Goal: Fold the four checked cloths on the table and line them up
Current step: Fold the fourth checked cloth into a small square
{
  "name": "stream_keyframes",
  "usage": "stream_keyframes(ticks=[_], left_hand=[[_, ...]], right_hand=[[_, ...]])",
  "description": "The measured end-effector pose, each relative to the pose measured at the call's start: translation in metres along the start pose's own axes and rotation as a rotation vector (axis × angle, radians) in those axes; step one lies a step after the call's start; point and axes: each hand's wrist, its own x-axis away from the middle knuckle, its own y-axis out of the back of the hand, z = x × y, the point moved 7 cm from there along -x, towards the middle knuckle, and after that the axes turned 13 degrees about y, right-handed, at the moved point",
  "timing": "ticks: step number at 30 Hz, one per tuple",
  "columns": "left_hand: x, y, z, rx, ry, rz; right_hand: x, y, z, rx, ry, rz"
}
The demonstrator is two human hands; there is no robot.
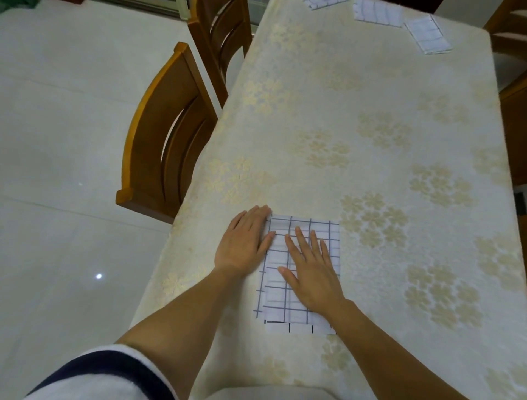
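Four white fabric cloths checked with thin dark lines are in view: one near cloth and three far cloths at the other end. Two bare hands show, a left hand and a right hand. There is one long table in a cream flowered covering, and two brown wooden chairs beside it.

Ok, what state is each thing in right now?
near cloth: folded, flat under the right hand.
left far cloth: mostly out of frame.
middle far cloth: folded, flat.
right far cloth: folded, flat, skewed.
left hand: open, fingertips on the near cloth's left edge.
right hand: open, pressing flat on the near cloth.
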Motion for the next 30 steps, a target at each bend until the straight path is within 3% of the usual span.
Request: stream_keyframes(ticks=[4,11,17,24,30], left_hand=[[-0.002,0.0,0.001,-0.032,-0.002,-0.004],[0.0,0.0,0.001,-0.003,0.023,-0.008],[0.0,0.002,0.0,-0.03,0.023,-0.028],[0.001,0.003,0.0,-0.045,-0.012,-0.041],[-0.001,0.003,0.0,-0.035,-0.024,-0.049]], right_hand=[[-0.004,0.03,-0.022,-0.089,-0.092,-0.23],[-0.018,0.025,-0.022,0.05,0.044,-0.084],[-0.033,0.049,-0.03,-0.072,-0.089,-0.33],[-0.08,0.07,-0.045,-0.114,0.045,-0.132],[-0.097,0.076,-0.045,-0.281,0.05,-0.021]])
